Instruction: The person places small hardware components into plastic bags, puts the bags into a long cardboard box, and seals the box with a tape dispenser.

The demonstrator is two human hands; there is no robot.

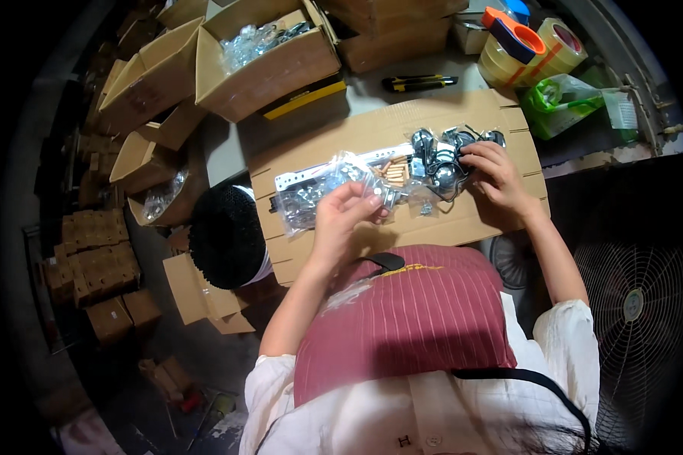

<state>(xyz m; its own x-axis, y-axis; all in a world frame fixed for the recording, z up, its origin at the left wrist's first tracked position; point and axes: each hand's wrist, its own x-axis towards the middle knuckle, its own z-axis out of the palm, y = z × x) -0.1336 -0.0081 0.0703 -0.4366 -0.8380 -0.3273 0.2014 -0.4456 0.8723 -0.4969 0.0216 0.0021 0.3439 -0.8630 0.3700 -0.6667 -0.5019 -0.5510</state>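
My left hand (pixel 347 216) is closed in a pinch on a small clear plastic bag (pixel 391 197) with shiny metal bits in it. Under and beside it lies a larger clear bag of metal parts (pixel 300 208), next to a white perforated metal strip (pixel 296 179). Several wooden dowels (pixel 395 171) lie in the middle. My right hand (pixel 495 173) bends its fingers onto black corded parts (pixel 446 176), some of them in clear wrapping; its fingertips are partly hidden there. Everything rests on a flat cardboard sheet (pixel 349 136).
Open cardboard boxes (pixel 262 80) with bagged parts stand at the far left. A yellow-and-black utility knife (pixel 420 83) lies beyond the sheet. Tape rolls (pixel 501 64), an orange tape dispenser (pixel 514 34) and a green plastic bag (pixel 558 98) are at far right. A fan (pixel 631 305) stands near right.
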